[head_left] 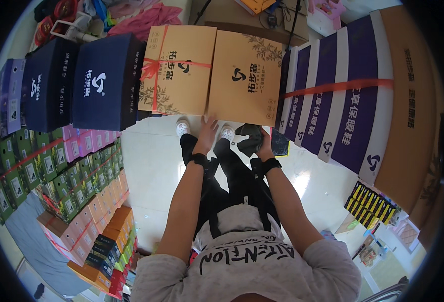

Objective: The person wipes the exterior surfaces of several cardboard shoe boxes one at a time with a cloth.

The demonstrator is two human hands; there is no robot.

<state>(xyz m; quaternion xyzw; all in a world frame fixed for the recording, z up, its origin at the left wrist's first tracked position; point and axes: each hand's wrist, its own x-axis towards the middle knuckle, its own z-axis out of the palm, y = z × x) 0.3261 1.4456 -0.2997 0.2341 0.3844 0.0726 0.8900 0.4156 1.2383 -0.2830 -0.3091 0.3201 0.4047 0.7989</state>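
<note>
Two tan cardboard boxes with dark printing stand side by side in front of me. A red ribbon crosses the left tan box [181, 43]; the right tan box [232, 103] has none on its top. My left hand [208, 135] reaches to their near edge, fingers stretched out by the seam between them, holding nothing that I can see. Just below the right box's near edge, my right hand [266, 145] is closed round a crumpled dark grey-green cloth [249, 139]. Part of its fingers is hidden by the cloth.
Dark blue boxes [103, 90] stand to the left. A stack of purple-and-white boxes [355, 105], bound with red strap, rises at the right beside a big brown carton [413, 90]. Green boxes [18, 176] are piled at lower left. Pink fabric [146, 22] lies at the back.
</note>
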